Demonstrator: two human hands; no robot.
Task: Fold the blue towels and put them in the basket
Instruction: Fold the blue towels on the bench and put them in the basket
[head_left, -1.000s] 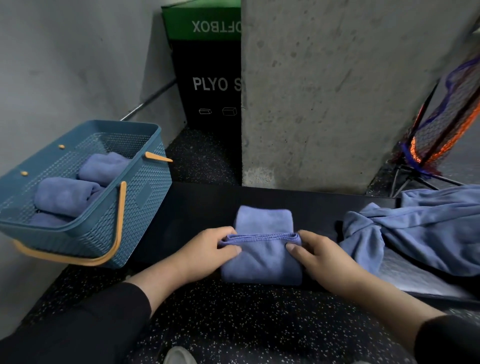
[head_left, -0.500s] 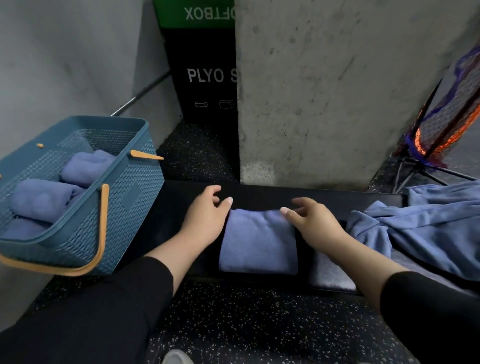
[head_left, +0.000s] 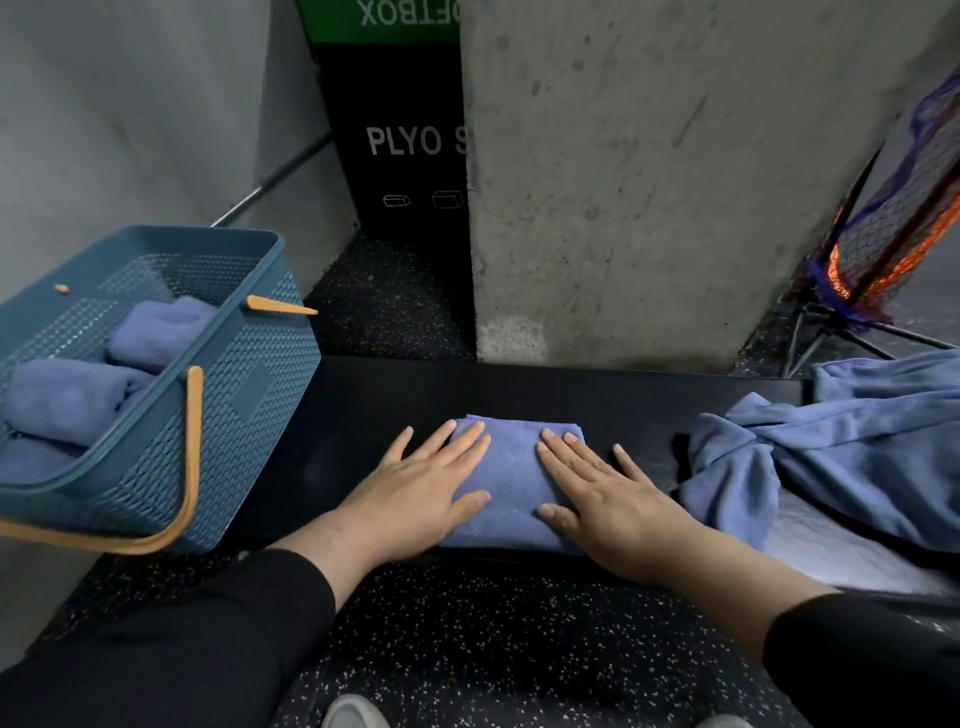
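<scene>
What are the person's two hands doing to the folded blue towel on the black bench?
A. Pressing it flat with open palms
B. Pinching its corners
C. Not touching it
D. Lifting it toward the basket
A: the left hand and right hand lie flat, fingers straight, on the folded towel.

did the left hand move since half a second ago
Yes. The left hand came back from the far edge of the black bench toward the near edge, now lying flat on the folded towel.
</scene>
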